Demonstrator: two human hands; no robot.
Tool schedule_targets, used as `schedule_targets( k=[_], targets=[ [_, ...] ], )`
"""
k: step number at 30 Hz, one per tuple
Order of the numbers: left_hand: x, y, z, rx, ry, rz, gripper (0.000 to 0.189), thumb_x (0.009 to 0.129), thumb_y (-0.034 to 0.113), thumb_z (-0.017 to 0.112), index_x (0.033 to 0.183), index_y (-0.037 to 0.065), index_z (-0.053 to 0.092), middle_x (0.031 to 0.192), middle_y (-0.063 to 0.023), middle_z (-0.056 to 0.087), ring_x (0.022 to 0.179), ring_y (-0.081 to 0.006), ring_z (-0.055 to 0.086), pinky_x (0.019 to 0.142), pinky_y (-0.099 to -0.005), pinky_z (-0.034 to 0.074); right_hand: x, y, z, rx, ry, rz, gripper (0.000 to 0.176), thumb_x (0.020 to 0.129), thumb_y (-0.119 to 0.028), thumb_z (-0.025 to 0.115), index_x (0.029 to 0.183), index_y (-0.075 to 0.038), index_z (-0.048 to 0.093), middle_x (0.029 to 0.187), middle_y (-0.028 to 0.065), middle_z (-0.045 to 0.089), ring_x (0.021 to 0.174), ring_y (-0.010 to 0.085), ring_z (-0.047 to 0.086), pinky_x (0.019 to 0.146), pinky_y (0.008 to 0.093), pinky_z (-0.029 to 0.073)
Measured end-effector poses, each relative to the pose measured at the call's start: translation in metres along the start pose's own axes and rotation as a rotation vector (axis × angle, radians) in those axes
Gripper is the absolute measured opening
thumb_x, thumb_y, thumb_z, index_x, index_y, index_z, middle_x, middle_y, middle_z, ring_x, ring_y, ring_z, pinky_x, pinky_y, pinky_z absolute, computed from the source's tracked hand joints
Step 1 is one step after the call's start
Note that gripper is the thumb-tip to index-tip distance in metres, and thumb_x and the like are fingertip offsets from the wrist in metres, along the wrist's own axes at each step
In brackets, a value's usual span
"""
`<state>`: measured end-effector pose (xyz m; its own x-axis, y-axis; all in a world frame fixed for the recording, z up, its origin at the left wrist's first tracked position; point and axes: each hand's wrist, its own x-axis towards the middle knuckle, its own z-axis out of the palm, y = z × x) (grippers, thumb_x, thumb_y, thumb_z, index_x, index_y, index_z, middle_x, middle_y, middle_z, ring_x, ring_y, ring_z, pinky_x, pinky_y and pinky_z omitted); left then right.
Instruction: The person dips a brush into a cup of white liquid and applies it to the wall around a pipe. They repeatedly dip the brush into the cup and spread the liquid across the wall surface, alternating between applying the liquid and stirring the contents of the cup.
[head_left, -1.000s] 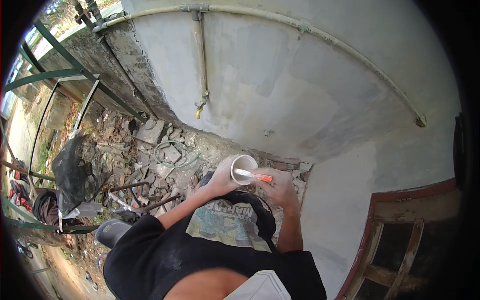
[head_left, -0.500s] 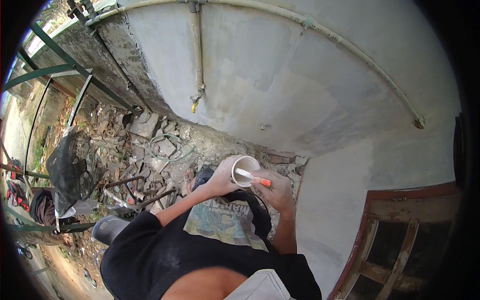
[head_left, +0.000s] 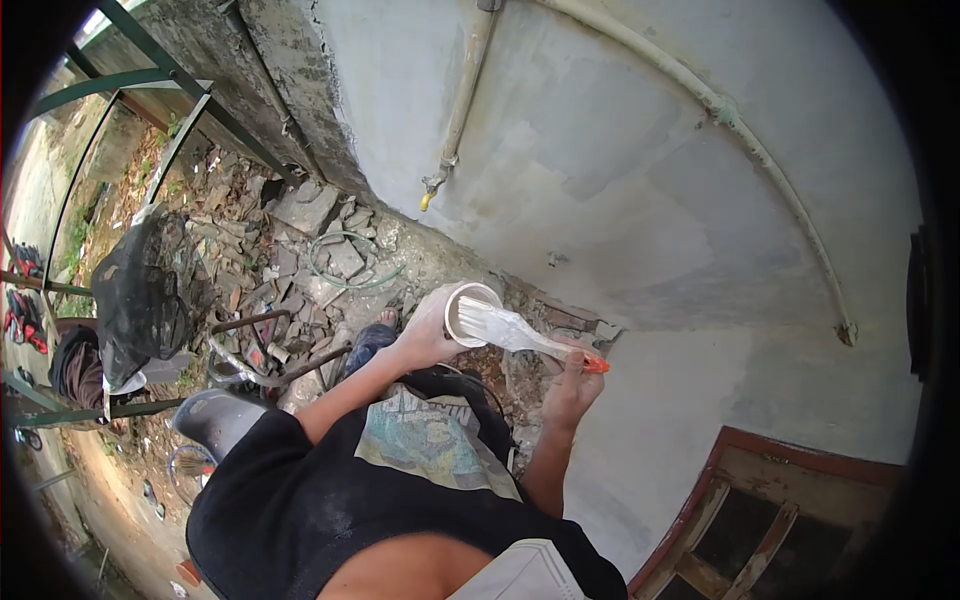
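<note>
My left hand [head_left: 428, 328] is wrapped round a white cup [head_left: 476, 292], its mouth tipped toward the camera. In my right hand [head_left: 570, 392] is a paintbrush [head_left: 520, 334], gripped by its orange-ended handle. White paint coats the brush's bristles and much of its handle. The bristles overlap the cup's mouth in this view, pointing left. Pale dust or paint marks both hands. A patchy grey-white wall [head_left: 620, 170] rises in front of me.
A pipe with a yellow tap [head_left: 427, 199] runs down the wall. Broken rubble [head_left: 305, 210] and a green hose loop [head_left: 355, 262] lie at its foot. A bent metal frame [head_left: 250, 350] stands left, beside a black bag [head_left: 140, 300]. A wooden door [head_left: 760, 520] is at lower right.
My right hand has drawn the paintbrush up and out of the cup, so its white bristles now show. The view has turned, and the wall and tap sit further right.
</note>
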<state>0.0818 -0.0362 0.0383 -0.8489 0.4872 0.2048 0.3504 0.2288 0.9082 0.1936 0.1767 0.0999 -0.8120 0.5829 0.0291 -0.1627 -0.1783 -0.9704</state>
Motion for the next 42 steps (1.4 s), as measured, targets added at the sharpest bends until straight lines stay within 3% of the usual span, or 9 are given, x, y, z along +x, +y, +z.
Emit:
schedule_targets(
  k=[3, 6, 8, 14, 21, 28, 31, 36, 42],
  targets=[
    [0.006, -0.002, -0.031, 0.137, -0.042, 0.015, 0.080, 0.075, 0.033, 0.088, 0.141, 0.003, 0.053, 0.135, -0.0192, 0.059, 0.128, -0.0382, 0.054, 0.109, -0.0489, 0.041, 0.007, -0.005, 0.031, -0.100, -0.079, -0.036, 0.029, 0.103, -0.021, 0.065, 0.111, 0.007, 0.062, 0.112, 0.0220, 0.069, 0.101, 0.0314, 0.072, 0.088, 0.0440, 0.063],
    [0.010, -0.014, -0.052, 0.161, -0.065, 0.061, 0.079, 0.075, 0.033, 0.087, 0.141, 0.004, 0.053, 0.137, -0.0190, 0.058, 0.130, -0.0378, 0.054, 0.110, -0.0487, 0.040, 0.020, -0.011, 0.073, -0.397, -0.318, -0.125, 0.022, 0.099, -0.014, 0.071, 0.108, 0.005, 0.067, 0.109, 0.0193, 0.073, 0.098, 0.0291, 0.073, 0.086, 0.0408, 0.062],
    [0.011, -0.020, -0.067, 0.114, -0.053, 0.081, 0.080, 0.075, 0.033, 0.087, 0.141, 0.004, 0.053, 0.138, -0.0188, 0.058, 0.130, -0.0380, 0.054, 0.110, -0.0486, 0.040, 0.026, -0.015, 0.112, -0.643, -0.583, -0.265, 0.017, 0.092, -0.008, 0.076, 0.105, 0.003, 0.071, 0.107, 0.0167, 0.076, 0.097, 0.0281, 0.075, 0.085, 0.0385, 0.059],
    [0.007, -0.057, -0.105, 0.016, 0.015, 0.092, 0.079, 0.074, 0.030, 0.088, 0.140, 0.004, 0.054, 0.138, -0.0183, 0.059, 0.129, -0.0382, 0.054, 0.110, -0.0486, 0.041, 0.029, 0.009, 0.187, -0.690, -0.742, -0.338, 0.020, 0.088, -0.008, 0.080, 0.105, 0.000, 0.073, 0.106, 0.0160, 0.076, 0.095, 0.0313, 0.075, 0.083, 0.0373, 0.059],
    [0.011, -0.086, -0.148, -0.024, 0.061, 0.047, 0.083, 0.075, 0.031, 0.090, 0.142, 0.003, 0.051, 0.138, -0.0191, 0.057, 0.128, -0.0376, 0.056, 0.110, -0.0466, 0.043, 0.028, 0.019, 0.236, -0.683, -0.730, -0.354, 0.019, 0.088, -0.007, 0.079, 0.105, 0.000, 0.073, 0.105, 0.0151, 0.076, 0.095, 0.0295, 0.076, 0.083, 0.0367, 0.059],
    [0.038, -0.089, -0.159, -0.039, -0.028, 0.131, 0.086, 0.076, 0.033, 0.090, 0.144, 0.002, 0.049, 0.141, -0.0193, 0.056, 0.132, -0.0361, 0.054, 0.112, -0.0458, 0.042, 0.026, 0.029, 0.240, -0.673, -0.613, -0.414, 0.023, 0.090, -0.008, 0.077, 0.110, 0.001, 0.071, 0.109, 0.0173, 0.075, 0.098, 0.0321, 0.074, 0.085, 0.0385, 0.058],
    [0.044, -0.095, -0.151, -0.107, -0.112, 0.092, 0.089, 0.074, 0.034, 0.091, 0.145, 0.001, 0.049, 0.142, -0.0191, 0.055, 0.132, -0.0356, 0.054, 0.112, -0.0456, 0.042, 0.023, 0.024, 0.234, -0.728, -0.592, -0.343, 0.023, 0.089, -0.007, 0.077, 0.110, 0.000, 0.071, 0.108, 0.0174, 0.075, 0.097, 0.0322, 0.074, 0.084, 0.0387, 0.058],
    [0.055, -0.090, -0.138, -0.129, -0.165, 0.097, 0.083, 0.073, 0.029, 0.088, 0.144, 0.004, 0.051, 0.138, -0.0193, 0.059, 0.130, -0.0383, 0.055, 0.110, -0.0472, 0.042, 0.015, 0.005, 0.218, -0.743, -0.431, -0.351, 0.017, 0.088, -0.004, 0.078, 0.103, -0.001, 0.072, 0.106, 0.0147, 0.077, 0.096, 0.0290, 0.075, 0.086, 0.0372, 0.059],
    [0.067, -0.095, -0.123, -0.136, -0.205, 0.072, 0.081, 0.073, 0.028, 0.091, 0.140, 0.002, 0.053, 0.133, -0.0178, 0.060, 0.127, -0.0344, 0.057, 0.109, -0.0447, 0.045, 0.004, -0.001, 0.191, -0.692, -0.165, -0.380, 0.015, 0.089, -0.003, 0.076, 0.102, 0.001, 0.071, 0.101, 0.0170, 0.077, 0.096, 0.0271, 0.075, 0.088, 0.0353, 0.057]
  ],
)
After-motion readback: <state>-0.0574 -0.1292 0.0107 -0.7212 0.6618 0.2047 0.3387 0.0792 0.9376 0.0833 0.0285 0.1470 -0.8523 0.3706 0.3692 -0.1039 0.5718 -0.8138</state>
